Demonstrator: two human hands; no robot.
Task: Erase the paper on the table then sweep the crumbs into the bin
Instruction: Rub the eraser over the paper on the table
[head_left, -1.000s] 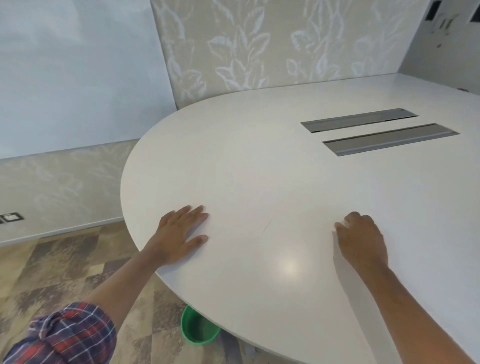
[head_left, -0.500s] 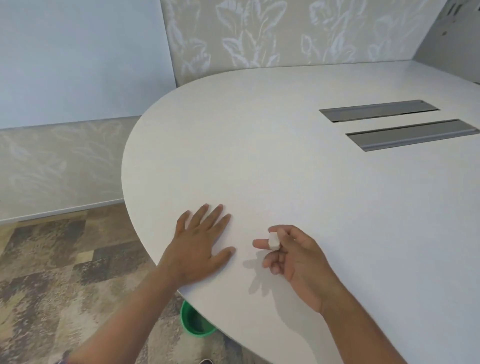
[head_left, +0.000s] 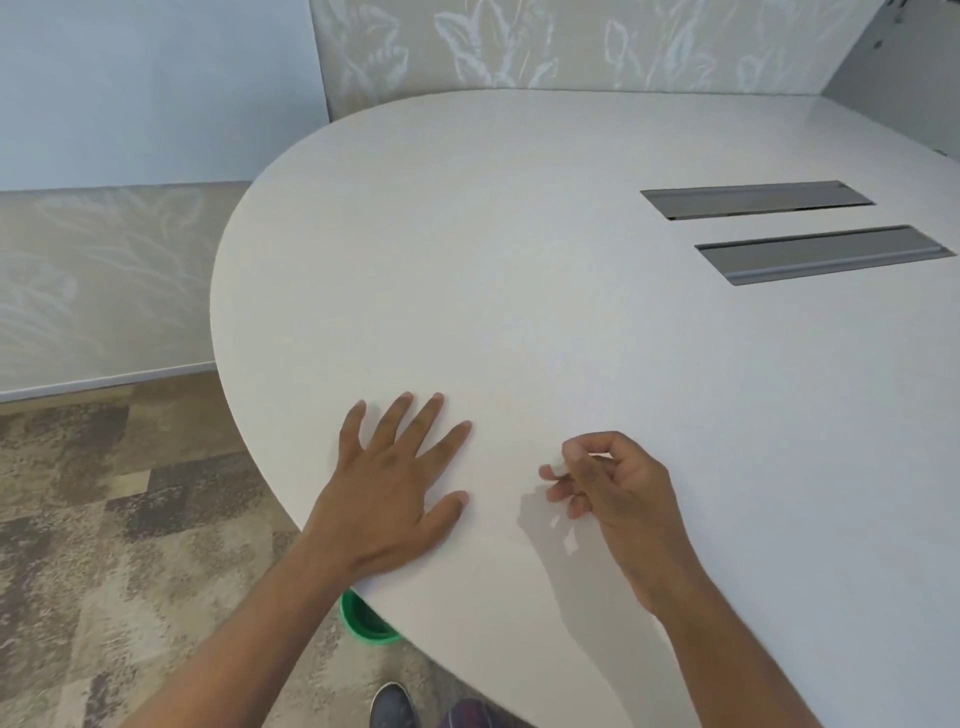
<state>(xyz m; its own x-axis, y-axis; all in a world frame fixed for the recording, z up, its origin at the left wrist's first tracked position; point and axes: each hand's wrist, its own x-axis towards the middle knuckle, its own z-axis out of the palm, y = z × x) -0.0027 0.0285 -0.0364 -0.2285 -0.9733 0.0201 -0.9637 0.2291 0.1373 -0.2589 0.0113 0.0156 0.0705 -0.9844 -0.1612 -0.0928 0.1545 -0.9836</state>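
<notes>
From my remote seat I look down over a white table with a rounded near end. The left hand lies flat on the tabletop close to that curved edge. Its palm is down, its four fingers are straight and fanned apart, and its thumb is stretched out to the right. The right hand is just beside it, slightly above the surface, and it throws a shadow on the table underneath. Its forefinger curls over to meet the thumb tip, and the other fingers are bent loosely below. I cannot tell whether anything is pinched between the thumb and forefinger, because the spot is small and pale.

The sheet of paper does not stand out for me. White on white, its edges are lost, so I cannot say whether the left palm is on paper or on bare table. Any crumbs are too small to make out.

The green bin stands on the patterned carpet under the table's near edge, just below the left wrist, and the tabletop hides most of it. Two grey recessed slots sit side by side in the table at far right, well apart from both hands. A dark shoe shows at the bottom edge. A wall with a leaf pattern stands behind the table.
</notes>
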